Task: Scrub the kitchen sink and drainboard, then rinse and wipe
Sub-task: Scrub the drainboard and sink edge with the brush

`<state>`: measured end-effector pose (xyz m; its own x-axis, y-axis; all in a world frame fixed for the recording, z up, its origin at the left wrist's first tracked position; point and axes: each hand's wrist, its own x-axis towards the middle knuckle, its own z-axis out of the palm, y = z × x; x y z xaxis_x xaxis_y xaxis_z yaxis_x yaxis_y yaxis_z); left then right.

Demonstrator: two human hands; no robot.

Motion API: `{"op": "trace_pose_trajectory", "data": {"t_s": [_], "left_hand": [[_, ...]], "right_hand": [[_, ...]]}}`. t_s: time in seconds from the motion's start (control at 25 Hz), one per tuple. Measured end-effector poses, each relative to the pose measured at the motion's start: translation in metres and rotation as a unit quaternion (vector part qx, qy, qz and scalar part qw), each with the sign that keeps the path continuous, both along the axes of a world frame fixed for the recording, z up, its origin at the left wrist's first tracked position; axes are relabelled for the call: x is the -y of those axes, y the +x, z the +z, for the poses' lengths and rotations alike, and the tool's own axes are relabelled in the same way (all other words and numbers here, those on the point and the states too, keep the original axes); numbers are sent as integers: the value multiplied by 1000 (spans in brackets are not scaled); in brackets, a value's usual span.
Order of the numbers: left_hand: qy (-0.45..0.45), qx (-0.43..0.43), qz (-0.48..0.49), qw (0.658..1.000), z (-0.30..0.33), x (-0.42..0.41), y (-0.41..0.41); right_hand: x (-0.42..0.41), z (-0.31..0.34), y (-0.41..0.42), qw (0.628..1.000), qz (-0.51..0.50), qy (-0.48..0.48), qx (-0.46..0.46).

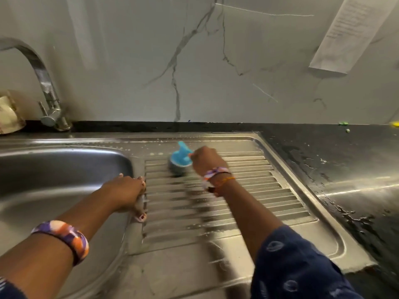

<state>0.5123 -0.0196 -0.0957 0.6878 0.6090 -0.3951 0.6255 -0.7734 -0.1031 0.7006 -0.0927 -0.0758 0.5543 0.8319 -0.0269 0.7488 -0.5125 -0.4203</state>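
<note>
Scrubber (181, 161): blue plastic top w/ handle, grey pad under it, pressed on far-left ribs of drainboard (248, 203). Handle end partly hidden by right hand (206, 160), which is curled round it; fingers themselves not visible from behind, hand & scrubber motion-blurred. Right wrist: patterned band plus thin orange thread; dark blue printed sleeve (295, 268) cut off at bottom edge.

Left hand (127, 194): rests flat on the ridge btwn sink bowl (54, 175) and drainboard, fingers straight & spread, gripping nothing. Painted nails; pattern too small to read. Purple/orange bangle (64, 236) on left forearm.

Drainboard: stainless, ribbed, wet, streaks of suds along ribs & far rim. Near edge blurred. Sink bowl cut off at left, drain not in view.

Chrome tap (46, 91) at far left, spout runs out of frame. Beige object (9, 113) beside it, cut off, can't ID.

Black counter (323, 152) right of drainboard, wet w/ droplets. Small green & yellow bits at far right edge, unclear what.

Marble-look wall behind. Printed paper sheet (347, 33) stuck top right; text too blurred to read. No brand marks legible anywhere.
</note>
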Motion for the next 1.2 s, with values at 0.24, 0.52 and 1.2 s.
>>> {"op": "trace_pose_trajectory", "data": {"t_s": [0.24, 0.52, 1.2], "left_hand": [[9, 6, -9, 1000, 3, 4, 2], [-5, 16, -1, 1000, 3, 4, 3], [-65, 61, -32, 995, 2, 28, 113]], "right_hand": [[104, 22, 140, 952, -288, -56, 86], [24, 1, 29, 992, -101, 21, 74], [100, 11, 183, 974, -194, -57, 105]]}}
